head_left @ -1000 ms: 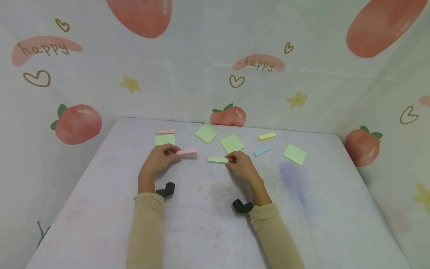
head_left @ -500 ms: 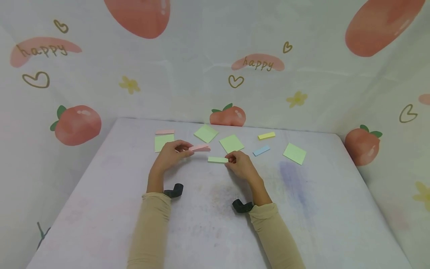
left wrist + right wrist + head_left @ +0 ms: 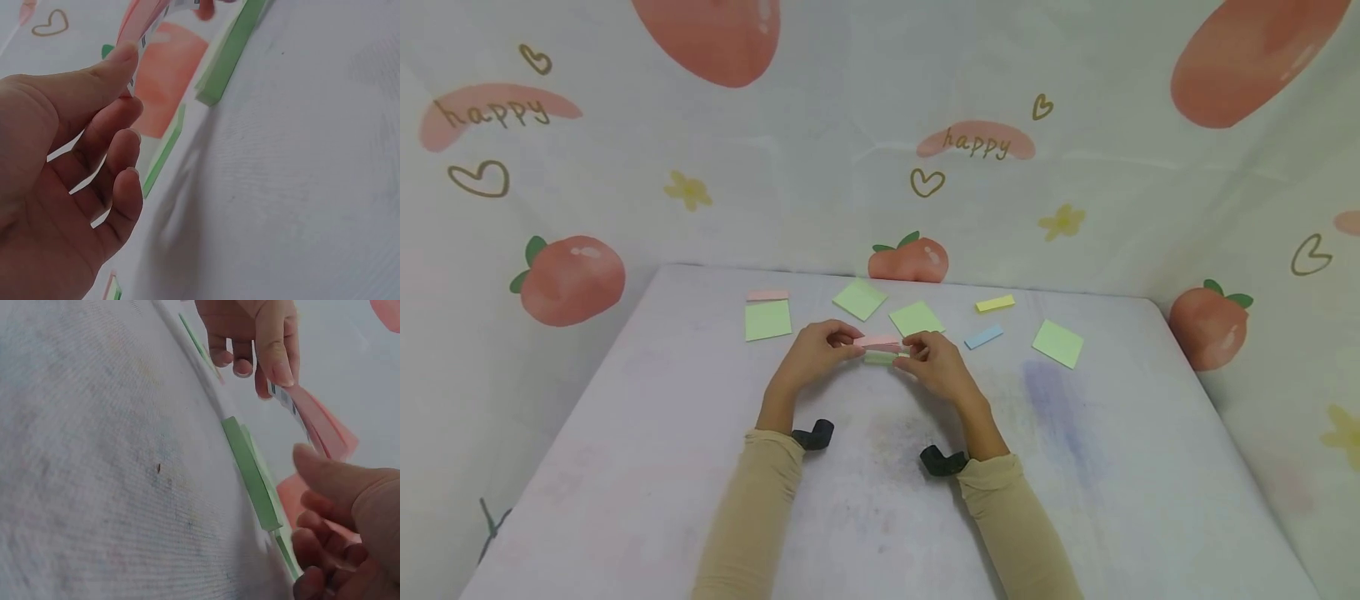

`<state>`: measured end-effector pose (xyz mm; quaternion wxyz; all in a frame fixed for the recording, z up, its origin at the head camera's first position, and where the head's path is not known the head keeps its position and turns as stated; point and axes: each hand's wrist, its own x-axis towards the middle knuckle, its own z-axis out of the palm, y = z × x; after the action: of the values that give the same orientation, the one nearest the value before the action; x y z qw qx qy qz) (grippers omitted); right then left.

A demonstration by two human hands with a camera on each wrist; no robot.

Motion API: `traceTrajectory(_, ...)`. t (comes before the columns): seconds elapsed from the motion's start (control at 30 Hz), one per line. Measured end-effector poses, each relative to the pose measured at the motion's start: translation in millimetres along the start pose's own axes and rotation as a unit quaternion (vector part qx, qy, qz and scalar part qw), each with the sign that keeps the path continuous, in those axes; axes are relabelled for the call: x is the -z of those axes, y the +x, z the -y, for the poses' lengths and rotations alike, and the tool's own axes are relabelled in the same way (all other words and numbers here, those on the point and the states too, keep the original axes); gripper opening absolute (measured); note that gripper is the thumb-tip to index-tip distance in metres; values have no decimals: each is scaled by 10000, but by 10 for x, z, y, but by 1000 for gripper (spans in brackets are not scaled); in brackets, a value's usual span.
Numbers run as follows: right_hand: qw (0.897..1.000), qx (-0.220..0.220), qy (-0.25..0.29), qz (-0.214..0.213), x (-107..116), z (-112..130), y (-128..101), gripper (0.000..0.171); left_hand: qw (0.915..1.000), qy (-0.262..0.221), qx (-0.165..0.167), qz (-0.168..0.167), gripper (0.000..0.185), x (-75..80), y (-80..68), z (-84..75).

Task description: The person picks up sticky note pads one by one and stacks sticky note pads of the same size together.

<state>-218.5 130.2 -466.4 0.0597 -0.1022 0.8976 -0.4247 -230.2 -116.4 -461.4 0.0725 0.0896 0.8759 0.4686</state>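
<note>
Nearest the camera, two beige sleeves run up the pale table (image 3: 1075, 467), each wrist wearing a dark strap. The left hand (image 3: 808, 360) pinches one end of a pink pad of sticky notes (image 3: 877, 341) between thumb and fingertips, holding it just above the table; the left wrist view shows the thumb pressed on the pad's edge with the other fingers loosely curled below. The right hand (image 3: 936, 367) has its fingers curled at the pad's other end, and seems to touch it, though whether it truly grips the pink pad cannot be told; in the right wrist view its thumb stands just short of the pad. Directly under the pink pad, lying flat on the table between the two hands, is a narrow green pad (image 3: 880, 357).

Farther back lie a green square note (image 3: 917, 318), a blue strip (image 3: 983, 337) and another green square (image 3: 1057, 343) to the right, a larger green square (image 3: 768, 320) to the left with a pink strip (image 3: 767, 295) behind it, then a tilted green square (image 3: 859, 298) and a yellow strip (image 3: 996, 303).

The backdrop cloth (image 3: 820, 167) is printed with peaches, hearts, flowers and the word "happy".
</note>
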Motion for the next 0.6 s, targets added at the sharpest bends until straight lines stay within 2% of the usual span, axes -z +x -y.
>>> traceTrajectory(0.17,9993,294,123,-208,3,17,-2,41,10000,3,-58,-16,28,-49,14,10)
traceTrajectory(0.6,9990,398,153,-147,3,1,6,30,9999,-7,73,88,28,-86,23,-12)
